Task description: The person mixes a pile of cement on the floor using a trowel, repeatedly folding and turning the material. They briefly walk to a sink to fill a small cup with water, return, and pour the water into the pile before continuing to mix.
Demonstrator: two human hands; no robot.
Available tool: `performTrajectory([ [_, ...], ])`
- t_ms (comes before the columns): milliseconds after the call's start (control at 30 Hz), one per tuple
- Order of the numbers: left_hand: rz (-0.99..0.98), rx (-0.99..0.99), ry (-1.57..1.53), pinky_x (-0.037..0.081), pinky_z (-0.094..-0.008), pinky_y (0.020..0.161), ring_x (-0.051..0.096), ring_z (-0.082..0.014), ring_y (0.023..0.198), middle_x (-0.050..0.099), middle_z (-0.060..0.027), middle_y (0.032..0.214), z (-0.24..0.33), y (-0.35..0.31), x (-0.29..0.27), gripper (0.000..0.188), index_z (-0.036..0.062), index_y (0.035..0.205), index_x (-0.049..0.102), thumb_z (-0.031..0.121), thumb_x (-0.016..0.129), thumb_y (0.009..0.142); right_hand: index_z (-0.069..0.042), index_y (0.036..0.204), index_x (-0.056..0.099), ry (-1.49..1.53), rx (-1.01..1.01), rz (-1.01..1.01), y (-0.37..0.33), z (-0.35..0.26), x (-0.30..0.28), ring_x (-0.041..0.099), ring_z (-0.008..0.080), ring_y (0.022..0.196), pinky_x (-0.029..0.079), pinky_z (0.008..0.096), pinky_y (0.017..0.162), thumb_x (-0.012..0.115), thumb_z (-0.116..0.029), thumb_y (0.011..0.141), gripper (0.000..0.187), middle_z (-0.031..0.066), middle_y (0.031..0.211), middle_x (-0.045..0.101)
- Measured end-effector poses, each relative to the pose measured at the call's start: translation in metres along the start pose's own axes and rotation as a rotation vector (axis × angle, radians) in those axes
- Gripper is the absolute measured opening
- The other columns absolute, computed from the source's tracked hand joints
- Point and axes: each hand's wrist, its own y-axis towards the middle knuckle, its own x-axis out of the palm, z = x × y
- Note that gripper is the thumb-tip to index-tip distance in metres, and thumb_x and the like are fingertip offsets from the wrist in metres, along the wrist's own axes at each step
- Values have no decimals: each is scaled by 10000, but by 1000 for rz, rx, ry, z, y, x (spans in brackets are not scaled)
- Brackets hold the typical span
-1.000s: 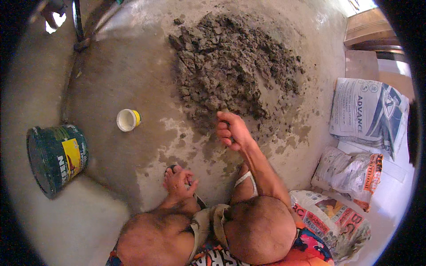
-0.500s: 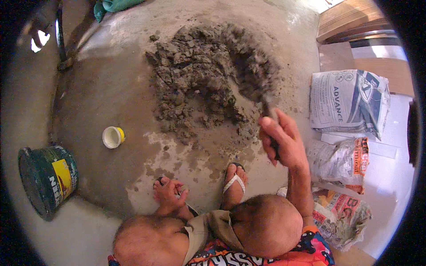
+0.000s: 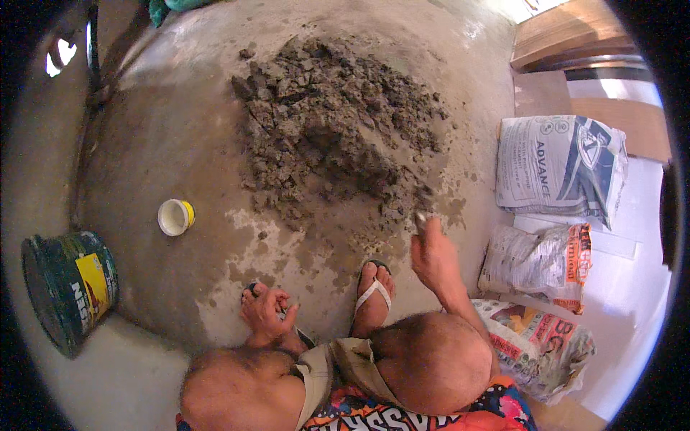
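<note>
A broad mound of dark, wet mortar mix (image 3: 338, 122), lumpy and crumbly, lies on the concrete floor in front of me. At its near right edge my right hand (image 3: 435, 262) is closed around the handle of a trowel (image 3: 420, 219). The hand covers most of the handle, and the tool's blade is dark and hard to make out against the mix. My left hand (image 3: 267, 314) hangs loosely over my left foot, its fingers slightly bent and apart, with nothing visible in them. It partly hides the foot.
On the left are a small white tub (image 3: 175, 217) with a yellow label and a dark green bucket (image 3: 70, 287). Along the right lie a cement bag (image 3: 557, 169) and two crumpled bags (image 3: 535, 262). Wooden boards (image 3: 568, 36) are at the far right. My sandalled right foot (image 3: 374, 298) is near the mound.
My right hand has drawn back toward me with the trowel, away from the right side of the mound. The mix there now lies still. My left hand has barely moved.
</note>
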Motion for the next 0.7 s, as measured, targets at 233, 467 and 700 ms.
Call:
performTrajectory([
  [233, -31, -77, -29, 390, -461, 913, 560, -175, 647, 586, 43, 676, 11, 2, -26, 346, 160, 1019, 644, 270, 835, 753, -6, 1184, 532, 350, 60, 38, -17, -19, -10, 665, 533, 845, 508, 592, 708, 605, -212, 1008, 281, 286, 896, 679],
  [467, -81, -54, -33, 399, -507, 961, 578, -166, 639, 589, 41, 681, 0, -8, 7, 369, 152, 1024, 638, 330, 845, 775, 49, 1023, 474, 96, 57, -161, 76, -23, 119, 668, 552, 823, 529, 622, 712, 630, -158, 944, 272, 373, 848, 662],
  [700, 25, -11, 84, 377, -460, 899, 582, -196, 714, 612, 54, 695, 24, 9, -26, 297, 164, 994, 682, 317, 818, 780, 62, 1066, 515, 243, 61, -71, 17, -47, 28, 656, 552, 803, 541, 577, 697, 598, -156, 969, 253, 310, 879, 687],
])
